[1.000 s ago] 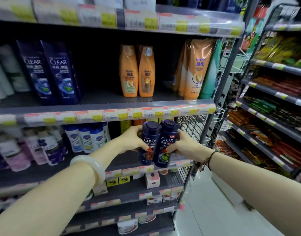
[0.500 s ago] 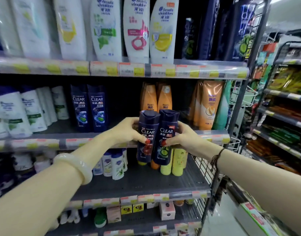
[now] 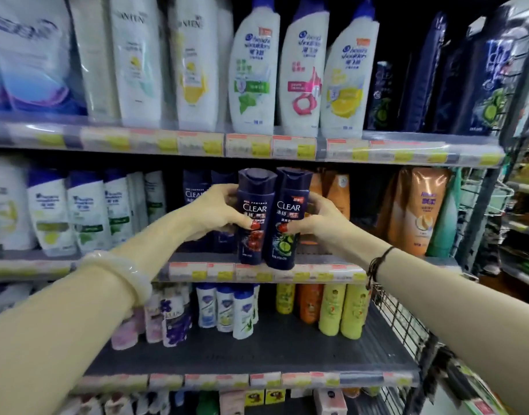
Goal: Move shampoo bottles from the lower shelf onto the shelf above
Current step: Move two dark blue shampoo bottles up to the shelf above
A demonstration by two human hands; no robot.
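2 navy CLEAR bottles [image 3: 269, 218], upright, touching

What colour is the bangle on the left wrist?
Pale, milky white bangle, clearest in the head view.

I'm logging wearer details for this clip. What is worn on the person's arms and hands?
Both forearms are bare, no sleeves in view. The left wrist carries a thick, smooth, pale translucent bangle. The right wrist has a thin dark corded bracelet with loose strands. The thumbnails are painted red. No rings can be made out.
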